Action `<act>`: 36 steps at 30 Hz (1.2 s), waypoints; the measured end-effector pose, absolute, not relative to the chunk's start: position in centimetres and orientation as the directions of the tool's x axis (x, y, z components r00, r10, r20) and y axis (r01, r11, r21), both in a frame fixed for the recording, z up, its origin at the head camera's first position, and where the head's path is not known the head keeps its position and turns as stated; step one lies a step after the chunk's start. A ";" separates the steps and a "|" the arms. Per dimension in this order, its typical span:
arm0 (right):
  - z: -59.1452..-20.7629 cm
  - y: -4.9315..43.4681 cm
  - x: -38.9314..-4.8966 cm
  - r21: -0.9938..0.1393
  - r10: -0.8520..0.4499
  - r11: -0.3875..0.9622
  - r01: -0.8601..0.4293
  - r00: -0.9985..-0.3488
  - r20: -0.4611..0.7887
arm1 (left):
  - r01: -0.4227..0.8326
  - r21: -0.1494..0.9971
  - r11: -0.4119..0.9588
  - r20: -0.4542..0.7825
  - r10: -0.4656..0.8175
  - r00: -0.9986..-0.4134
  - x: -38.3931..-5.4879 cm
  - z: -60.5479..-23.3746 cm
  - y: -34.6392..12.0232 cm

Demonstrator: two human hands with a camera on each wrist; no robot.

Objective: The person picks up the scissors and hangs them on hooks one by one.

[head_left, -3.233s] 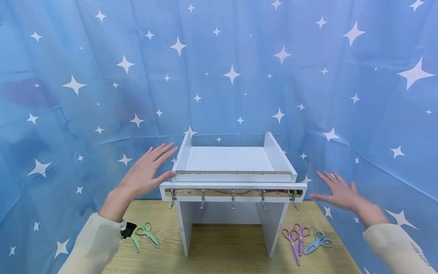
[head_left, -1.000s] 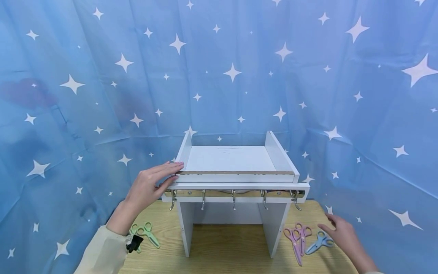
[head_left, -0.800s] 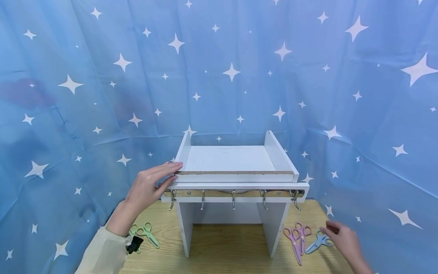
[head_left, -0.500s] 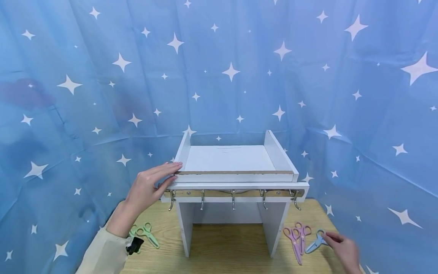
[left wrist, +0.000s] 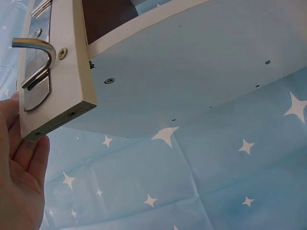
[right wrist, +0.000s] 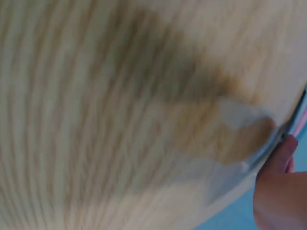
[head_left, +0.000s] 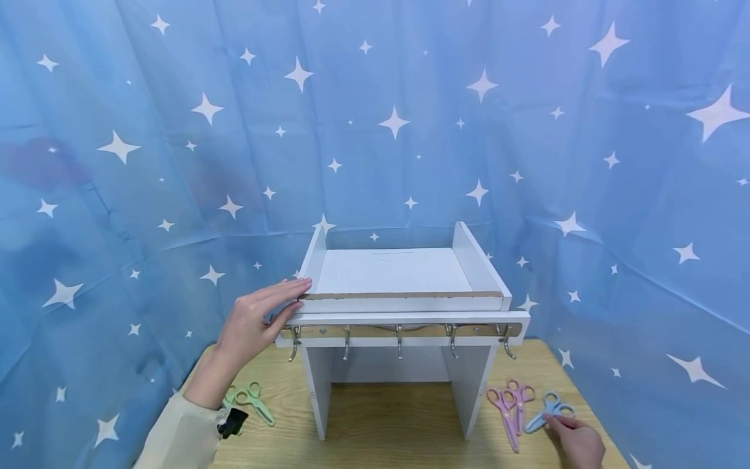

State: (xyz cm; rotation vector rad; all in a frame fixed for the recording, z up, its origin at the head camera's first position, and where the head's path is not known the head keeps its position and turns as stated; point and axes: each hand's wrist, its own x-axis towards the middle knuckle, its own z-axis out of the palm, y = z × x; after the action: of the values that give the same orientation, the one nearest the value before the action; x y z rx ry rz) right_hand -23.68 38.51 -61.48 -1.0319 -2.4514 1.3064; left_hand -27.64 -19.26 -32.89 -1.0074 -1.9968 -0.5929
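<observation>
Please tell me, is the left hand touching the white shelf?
Touching. The head view shows the left hand with its fingers laid over the front left corner of the white shelf.

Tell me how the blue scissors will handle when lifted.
The blue scissors look slim, so they are probably light. Their flat shape makes rolling unlikely. With two handle loops spread apart, they may swing at the joint.

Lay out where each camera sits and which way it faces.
Head: on the head, facing forward and down at the white rack, table and starry curtain; left hand, right hand, left sleeve show.
Left wrist: on that wrist, facing the white rack's end, starry curtain behind; left hand shows in part.
Right wrist: on that wrist, facing the table, blurred; right hand shows in part.
Shared by head and left wrist: white rack, starry curtain, left hand.
</observation>
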 end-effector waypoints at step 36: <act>-61.2 38.1 -24.1 -0.632 0.591 0.477 0.611 -0.755 -0.284 | 0.795 0.079 0.602 0.823 0.411 -0.393 -27.4 -33.2 -19.1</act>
State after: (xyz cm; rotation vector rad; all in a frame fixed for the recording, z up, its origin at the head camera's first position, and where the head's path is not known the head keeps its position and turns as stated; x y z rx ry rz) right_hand -24.08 38.14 -61.21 -1.1087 -2.7227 1.1826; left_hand -27.38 -19.07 -33.19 -0.9528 -2.0211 -0.6034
